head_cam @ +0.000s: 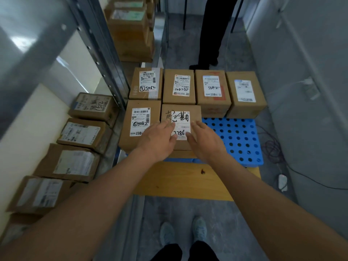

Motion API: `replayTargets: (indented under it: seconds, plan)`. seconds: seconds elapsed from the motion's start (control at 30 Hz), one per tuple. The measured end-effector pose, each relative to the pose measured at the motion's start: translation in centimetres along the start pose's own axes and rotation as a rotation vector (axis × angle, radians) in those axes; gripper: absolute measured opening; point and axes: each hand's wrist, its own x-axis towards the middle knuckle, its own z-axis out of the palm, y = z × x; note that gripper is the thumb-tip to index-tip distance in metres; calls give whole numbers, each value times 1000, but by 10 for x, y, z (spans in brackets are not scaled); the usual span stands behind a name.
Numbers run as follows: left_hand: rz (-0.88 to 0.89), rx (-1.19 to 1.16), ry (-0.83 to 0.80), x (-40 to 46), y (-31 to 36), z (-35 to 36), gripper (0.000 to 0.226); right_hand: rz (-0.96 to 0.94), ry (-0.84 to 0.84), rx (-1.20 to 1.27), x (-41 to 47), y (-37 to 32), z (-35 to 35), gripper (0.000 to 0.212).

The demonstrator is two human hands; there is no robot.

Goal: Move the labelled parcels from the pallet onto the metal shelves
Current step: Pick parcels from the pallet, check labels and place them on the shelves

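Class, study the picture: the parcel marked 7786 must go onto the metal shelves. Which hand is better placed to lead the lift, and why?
Left, narrowly. The left hand and right hand both lie over the 7786 parcel, fingers straight, but the metal shelves stand on the person's left side.

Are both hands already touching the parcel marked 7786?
Cannot tell. In the head view the left hand and right hand overlap the 7786 parcel with fingers extended, but from above neither contact nor a gap shows.
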Motion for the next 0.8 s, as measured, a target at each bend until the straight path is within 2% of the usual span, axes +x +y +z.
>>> replayTargets:
  seconds: [0.37,0.57,0.73,0.8]
  plan:
    - [-49,9,95,-30,35,-58,51,-170,56,-129,-24,-22,-77,55]
    - [-150,2,172,-47,56,-77,41,-316,47,-181,-28,-18,-114,56]
    - [-292,-77,247,-75,89,-87,58,-486,23,-183,-32,-10,-137,53]
    - [-362,-75,264,-89,101,-89,53,-559,14,-185,-37,-11,-145,53]
